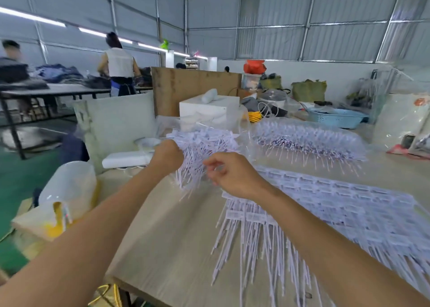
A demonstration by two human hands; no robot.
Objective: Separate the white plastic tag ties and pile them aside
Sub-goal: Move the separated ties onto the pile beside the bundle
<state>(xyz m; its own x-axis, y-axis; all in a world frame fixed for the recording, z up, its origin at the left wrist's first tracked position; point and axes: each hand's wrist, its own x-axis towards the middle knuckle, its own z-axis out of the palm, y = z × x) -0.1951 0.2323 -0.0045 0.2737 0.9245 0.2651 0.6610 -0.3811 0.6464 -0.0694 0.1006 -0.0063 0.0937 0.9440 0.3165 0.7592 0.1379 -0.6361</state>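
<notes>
White plastic tag ties w/ flat rectangular heads and thin stiff tails: a thick bunch (200, 150) sits raised above the pale wood-grain tabletop (167, 237), heads up top, tails fanning down and out like bristles. Left hand (166, 155) grips the bunch at its left edge, fingers curled round the ties. Right hand (229, 174) is at the bunch's right side, thumb and forefinger pinched narrow on a few tails; motion blur hides exactly how many. Just beside and under the right wrist, a flat spread pile of the same ties (325, 216) covers the table's right half, heads in overlapping rows, tails pointing toward the near edge. Farther back, another batch in a clear crinkled plastic bag (309, 139), tails poking out. Blue plastic basin (335, 118) behind it.
</notes>
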